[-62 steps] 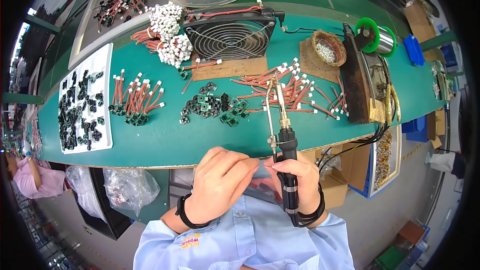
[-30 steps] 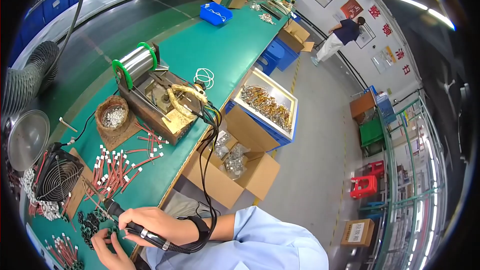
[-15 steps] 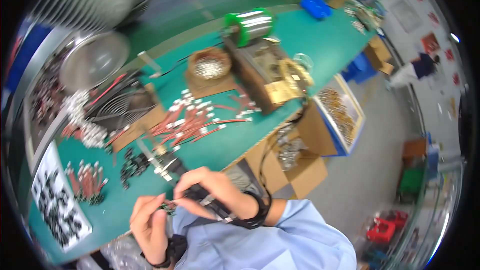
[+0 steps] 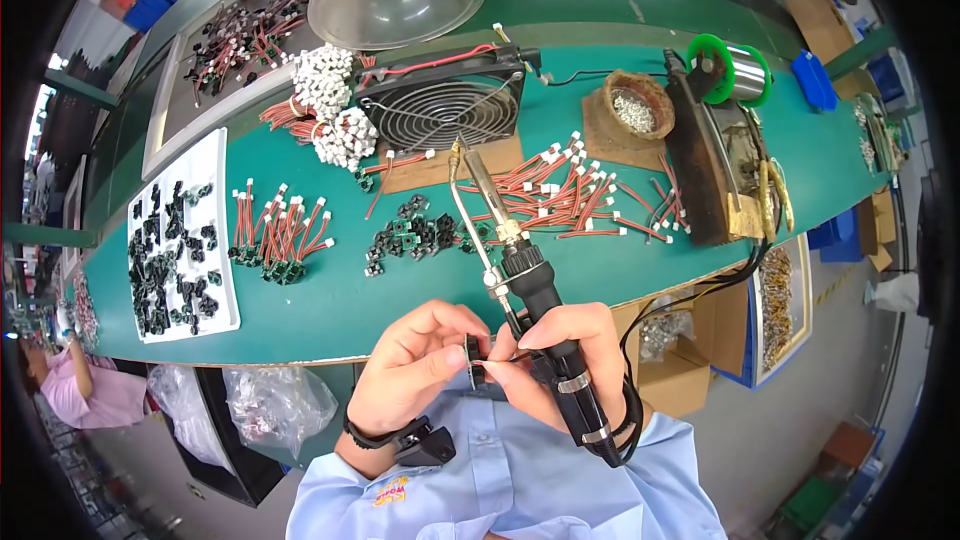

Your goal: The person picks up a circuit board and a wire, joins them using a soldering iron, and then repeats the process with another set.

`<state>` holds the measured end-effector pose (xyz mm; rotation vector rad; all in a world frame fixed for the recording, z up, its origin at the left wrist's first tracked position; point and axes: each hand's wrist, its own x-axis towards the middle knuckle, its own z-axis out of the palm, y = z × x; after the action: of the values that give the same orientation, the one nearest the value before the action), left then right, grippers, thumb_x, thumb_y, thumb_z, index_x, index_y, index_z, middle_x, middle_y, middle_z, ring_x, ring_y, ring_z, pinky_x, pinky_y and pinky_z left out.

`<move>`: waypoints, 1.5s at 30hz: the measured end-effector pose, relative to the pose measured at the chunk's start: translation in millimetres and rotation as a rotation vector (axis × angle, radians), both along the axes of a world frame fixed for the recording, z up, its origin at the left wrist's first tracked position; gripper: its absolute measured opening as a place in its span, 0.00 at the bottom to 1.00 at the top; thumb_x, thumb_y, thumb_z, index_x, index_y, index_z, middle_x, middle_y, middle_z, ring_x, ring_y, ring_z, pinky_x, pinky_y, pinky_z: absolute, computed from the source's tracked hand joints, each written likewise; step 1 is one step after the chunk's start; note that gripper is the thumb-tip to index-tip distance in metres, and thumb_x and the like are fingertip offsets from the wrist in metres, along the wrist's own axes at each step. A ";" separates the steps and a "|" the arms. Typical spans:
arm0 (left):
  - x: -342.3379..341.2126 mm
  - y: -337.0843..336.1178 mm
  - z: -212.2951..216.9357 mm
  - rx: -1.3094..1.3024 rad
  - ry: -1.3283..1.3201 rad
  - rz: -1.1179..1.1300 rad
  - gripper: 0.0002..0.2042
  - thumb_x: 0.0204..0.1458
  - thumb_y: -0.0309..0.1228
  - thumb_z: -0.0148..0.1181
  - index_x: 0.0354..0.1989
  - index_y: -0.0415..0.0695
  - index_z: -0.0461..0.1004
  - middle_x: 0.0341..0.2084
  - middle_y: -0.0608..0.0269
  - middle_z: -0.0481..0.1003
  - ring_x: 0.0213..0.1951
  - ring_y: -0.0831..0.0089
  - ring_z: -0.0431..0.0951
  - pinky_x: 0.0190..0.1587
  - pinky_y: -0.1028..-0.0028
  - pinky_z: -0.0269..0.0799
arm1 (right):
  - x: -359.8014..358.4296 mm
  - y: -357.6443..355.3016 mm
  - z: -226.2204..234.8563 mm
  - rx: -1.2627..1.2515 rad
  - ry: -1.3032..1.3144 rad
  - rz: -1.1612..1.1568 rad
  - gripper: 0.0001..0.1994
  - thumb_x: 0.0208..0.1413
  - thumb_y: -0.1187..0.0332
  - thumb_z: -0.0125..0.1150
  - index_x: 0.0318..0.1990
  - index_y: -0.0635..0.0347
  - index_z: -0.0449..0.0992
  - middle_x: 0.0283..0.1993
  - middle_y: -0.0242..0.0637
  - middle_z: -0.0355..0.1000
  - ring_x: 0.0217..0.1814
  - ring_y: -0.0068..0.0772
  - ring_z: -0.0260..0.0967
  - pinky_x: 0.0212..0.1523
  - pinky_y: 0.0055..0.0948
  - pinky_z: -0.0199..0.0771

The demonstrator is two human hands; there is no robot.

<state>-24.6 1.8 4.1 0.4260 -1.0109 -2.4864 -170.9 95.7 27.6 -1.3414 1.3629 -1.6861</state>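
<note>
At the near edge of the bench, my left hand (image 4: 425, 365) pinches a small dark green circuit board (image 4: 472, 360) between thumb and fingers. My right hand (image 4: 575, 355) is closed around a black soldering iron (image 4: 537, 285), whose tip and thin metal solder-feed tube point up and away over the bench. The right thumb and forefinger also come together beside the board, at what looks like a thin lead. Beyond the hands lie a heap of small black-and-green parts (image 4: 415, 232) and loose red wires with white connectors (image 4: 560, 190).
A round-guarded fan (image 4: 445, 110) stands behind, with bundled white connectors (image 4: 345, 138) beside it. On the left lie a white tray (image 4: 215, 310) of black parts and wired boards (image 4: 280, 240). Toward the right are a pot of metal bits (image 4: 655, 100), a solder spool (image 4: 748, 73) and cardboard box (image 4: 675, 385).
The head view has swung left and steadied, so the bench things now appear farther right. Both hands stay close together; the soldering iron remains in my right hand.
</note>
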 end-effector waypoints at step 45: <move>-4.2 2.4 2.4 0.093 0.020 -0.033 0.11 0.53 0.31 0.55 0.40 0.37 0.67 0.33 0.59 0.69 0.34 0.74 0.67 0.38 0.76 0.61 | -0.5 -4.0 -0.2 -0.101 0.028 -0.079 0.19 0.36 0.83 0.64 0.39 0.63 0.66 0.32 0.38 0.71 0.26 0.38 0.71 0.28 0.29 0.70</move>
<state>-28.8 4.2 6.5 0.4156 -0.9043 -2.5690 -171.4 91.7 27.4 -1.3882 1.3795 -1.8163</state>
